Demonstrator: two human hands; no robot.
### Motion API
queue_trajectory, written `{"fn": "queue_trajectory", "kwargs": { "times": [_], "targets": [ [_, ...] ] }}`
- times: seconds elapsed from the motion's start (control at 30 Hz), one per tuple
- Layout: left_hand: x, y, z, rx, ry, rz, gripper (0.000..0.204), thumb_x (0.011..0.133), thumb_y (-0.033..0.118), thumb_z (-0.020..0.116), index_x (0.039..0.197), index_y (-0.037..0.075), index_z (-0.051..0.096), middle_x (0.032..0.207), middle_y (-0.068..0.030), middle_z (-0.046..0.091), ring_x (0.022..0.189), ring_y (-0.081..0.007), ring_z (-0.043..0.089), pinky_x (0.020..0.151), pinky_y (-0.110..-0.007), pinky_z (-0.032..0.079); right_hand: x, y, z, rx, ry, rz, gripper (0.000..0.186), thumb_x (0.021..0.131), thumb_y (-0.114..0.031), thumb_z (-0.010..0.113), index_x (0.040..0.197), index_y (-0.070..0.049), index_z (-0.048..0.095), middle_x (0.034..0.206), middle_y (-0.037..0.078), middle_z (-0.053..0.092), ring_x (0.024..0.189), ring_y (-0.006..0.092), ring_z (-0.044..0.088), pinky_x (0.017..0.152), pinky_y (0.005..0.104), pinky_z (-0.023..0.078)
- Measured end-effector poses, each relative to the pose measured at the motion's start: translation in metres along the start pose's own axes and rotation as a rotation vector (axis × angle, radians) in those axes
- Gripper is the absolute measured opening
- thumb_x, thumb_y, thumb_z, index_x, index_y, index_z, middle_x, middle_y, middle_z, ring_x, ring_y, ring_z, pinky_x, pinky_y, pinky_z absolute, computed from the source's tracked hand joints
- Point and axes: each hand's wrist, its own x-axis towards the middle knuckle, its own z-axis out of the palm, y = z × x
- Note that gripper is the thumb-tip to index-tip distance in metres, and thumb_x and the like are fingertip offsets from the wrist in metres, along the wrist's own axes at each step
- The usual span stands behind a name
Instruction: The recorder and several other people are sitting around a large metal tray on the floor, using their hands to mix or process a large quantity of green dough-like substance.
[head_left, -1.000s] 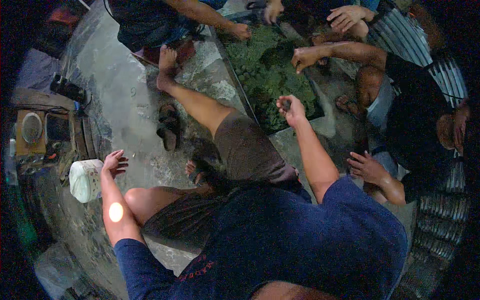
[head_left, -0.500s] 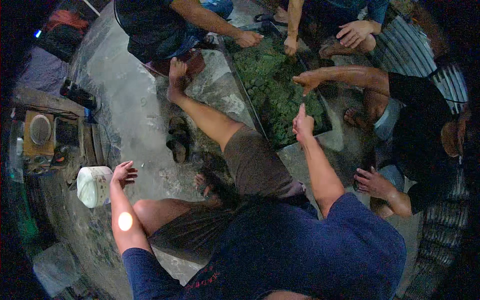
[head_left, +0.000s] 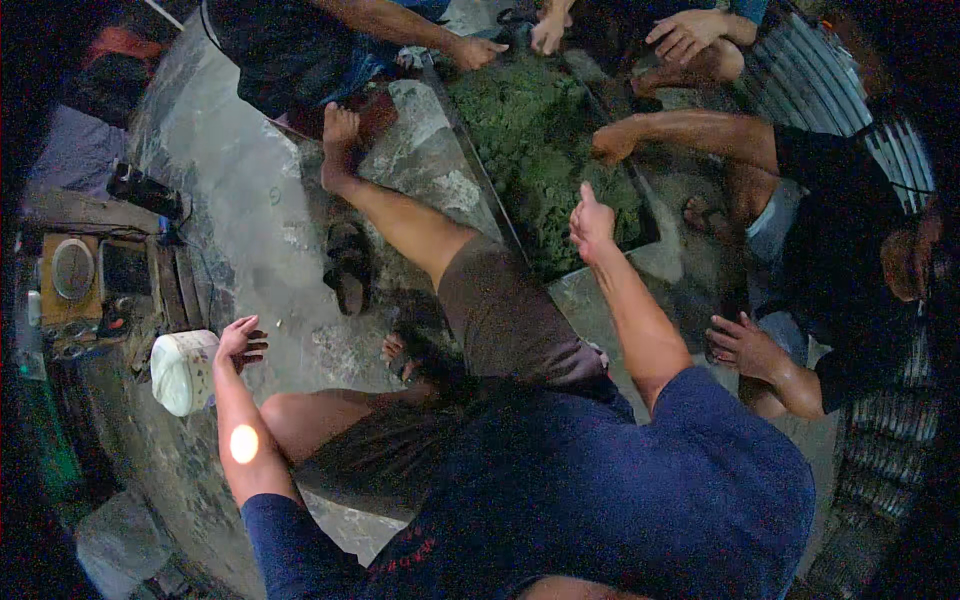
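Observation:
My right hand is over the near end of a dark rectangular tray on the floor. One digit points up toward the far side and the other fingers are curled in; whatever they may hold is hidden. Green, lumpy loose material fills the tray; its exact kind is unclear in the dim light. My left hand is off to the left past my bent knee, fingers apart and holding nothing. Beside it stands a white tub with a pale plastic bag in it.
Around the tray sit other people, with one hand at its far left edge, another hand at the far end and a third over its right side. A black sandal lies left of my outstretched leg. Corrugated metal sheet lines the right.
My right hand has shifted slightly left and farther away, its pointing finger less extended. The co-worker's hand on the right has drawn its fingers in. My left hand stays by the tub.

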Motion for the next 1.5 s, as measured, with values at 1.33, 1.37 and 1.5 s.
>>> {"fn": "queue_trajectory", "kwargs": {
  "times": [1.33, 1.37, 1.5],
  "targets": [
    [0.022, -0.062, -0.037, -0.38, 0.028, -0.116, 0.051, 0.083, 0.04, 0.053, 0.126, 0.017, 0.039, 0.106, -0.0074, 0.057, 0.082, -0.0223, 0.058, 0.056, -0.033, 0.049, 0.106, 0.078, -0.015, -1.813, -0.292, -0.39, 0.063, 0.078, -0.046, 0.052, 0.122, -0.004, 0.04, 0.111, 0.026, 0.051, 0.085, 0.0416, 0.056, 0.076, 0.0465, 0.046],
    [0.018, -0.061, -0.037, -0.367, 0.042, -0.131, 0.051, 0.083, 0.04, 0.054, 0.126, 0.018, 0.039, 0.105, -0.0075, 0.057, 0.081, -0.0222, 0.059, 0.055, -0.032, 0.05, 0.091, 0.092, -0.018, -1.804, -0.261, -0.424, 0.064, 0.077, -0.045, 0.053, 0.124, -0.005, 0.039, 0.116, 0.025, 0.048, 0.09, 0.0407, 0.055, 0.077, 0.046, 0.046],
    [0.02, -0.055, -0.036, -0.357, 0.034, -0.114, 0.052, 0.082, 0.041, 0.054, 0.126, 0.018, 0.039, 0.107, -0.0073, 0.056, 0.082, -0.0217, 0.058, 0.056, -0.034, 0.048, 0.06, 0.123, -0.03, -1.846, -0.227, -0.548, 0.07, 0.074, -0.046, 0.057, 0.126, -0.004, 0.036, 0.128, 0.025, 0.036, 0.105, 0.0393, 0.048, 0.085, 0.0451, 0.042]
  ]
}}
